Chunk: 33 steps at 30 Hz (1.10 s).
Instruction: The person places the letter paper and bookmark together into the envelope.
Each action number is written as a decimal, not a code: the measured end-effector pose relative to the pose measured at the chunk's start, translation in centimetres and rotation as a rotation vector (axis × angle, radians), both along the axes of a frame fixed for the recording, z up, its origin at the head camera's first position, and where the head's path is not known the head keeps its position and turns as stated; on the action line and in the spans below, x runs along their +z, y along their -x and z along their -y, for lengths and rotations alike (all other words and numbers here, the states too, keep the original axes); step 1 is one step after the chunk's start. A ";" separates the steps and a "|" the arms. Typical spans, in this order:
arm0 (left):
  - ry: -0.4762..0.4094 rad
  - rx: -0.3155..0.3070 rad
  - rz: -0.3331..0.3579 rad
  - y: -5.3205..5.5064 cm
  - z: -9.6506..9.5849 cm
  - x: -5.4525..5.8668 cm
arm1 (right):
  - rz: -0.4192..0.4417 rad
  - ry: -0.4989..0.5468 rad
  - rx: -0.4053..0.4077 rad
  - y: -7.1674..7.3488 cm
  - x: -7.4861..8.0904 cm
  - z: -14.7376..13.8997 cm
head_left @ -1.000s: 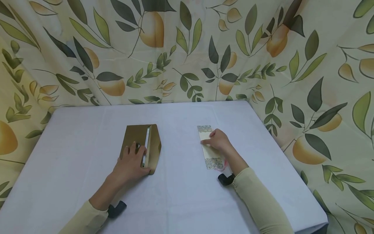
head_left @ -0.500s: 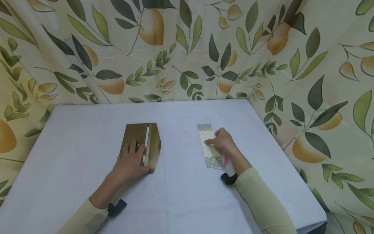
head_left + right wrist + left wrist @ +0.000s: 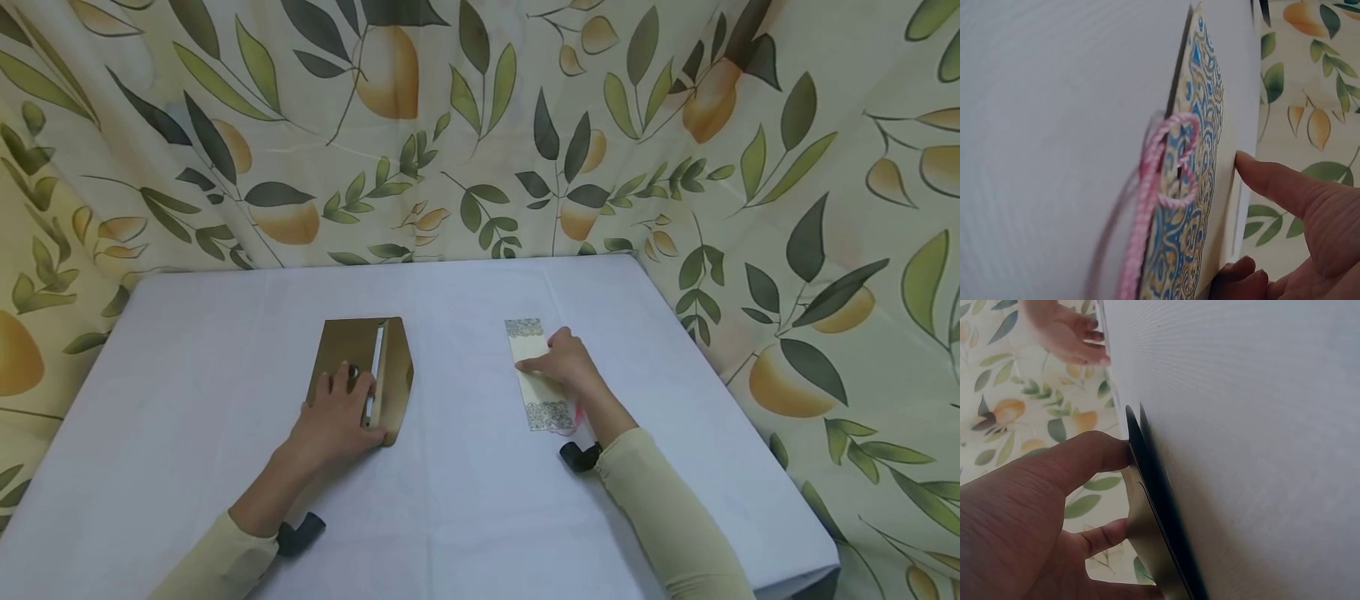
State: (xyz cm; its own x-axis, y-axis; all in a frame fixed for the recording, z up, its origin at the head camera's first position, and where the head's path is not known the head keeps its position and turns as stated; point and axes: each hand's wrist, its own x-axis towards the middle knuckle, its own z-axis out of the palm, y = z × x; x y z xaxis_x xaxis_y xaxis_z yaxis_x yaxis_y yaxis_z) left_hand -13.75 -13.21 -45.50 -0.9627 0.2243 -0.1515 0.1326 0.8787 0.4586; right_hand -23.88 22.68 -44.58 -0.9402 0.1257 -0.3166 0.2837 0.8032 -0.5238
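While the cream bookmark lies flat on the white-covered table, the right hand reaches over it, thumb extended to its left edge and other fingers curled near its right—whether they pinch it, I cannot tell. Pink cord loops through its blue-and-gold patterned near end. Well apart to its left, the left hand rests spread on a gold flapped case, a white strip showing beside the flap. Behind hangs a fruit-and-leaf curtain.
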 end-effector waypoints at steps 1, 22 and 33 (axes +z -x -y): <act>0.002 0.001 -0.002 0.0 0.0 0.0 | -0.003 -0.001 0.000 0.0 -0.1 0.0; 0.002 0.000 -0.011 -0.1 0.1 -0.1 | -0.044 0.081 0.009 0.2 -0.3 0.3; 0.001 0.000 -0.024 0.0 0.1 0.0 | -0.100 0.134 0.006 0.1 0.5 0.5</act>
